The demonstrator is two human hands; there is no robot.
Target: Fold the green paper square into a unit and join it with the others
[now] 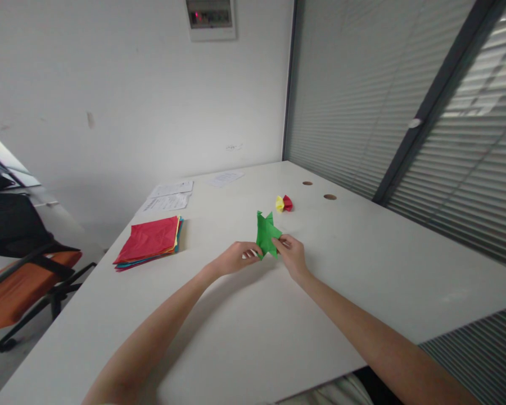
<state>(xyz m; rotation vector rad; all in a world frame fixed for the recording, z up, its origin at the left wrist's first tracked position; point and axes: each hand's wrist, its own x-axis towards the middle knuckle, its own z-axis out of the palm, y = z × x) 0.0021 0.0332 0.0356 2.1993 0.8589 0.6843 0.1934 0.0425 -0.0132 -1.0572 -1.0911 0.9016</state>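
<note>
A piece of green paper, creased and with pointed corners, is held up just above the white table. My left hand pinches its lower left edge between thumb and fingers. On the other side, my right hand grips the lower right edge, its fingers closed on the paper. Beyond the paper lie a small yellow folded paper piece and a red one, side by side and touching.
A stack of coloured paper sheets, red on top, lies at the left of the table. Printed sheets rest near the back wall. Two round holes pierce the tabletop by the blinds. An orange-seated chair stands at left.
</note>
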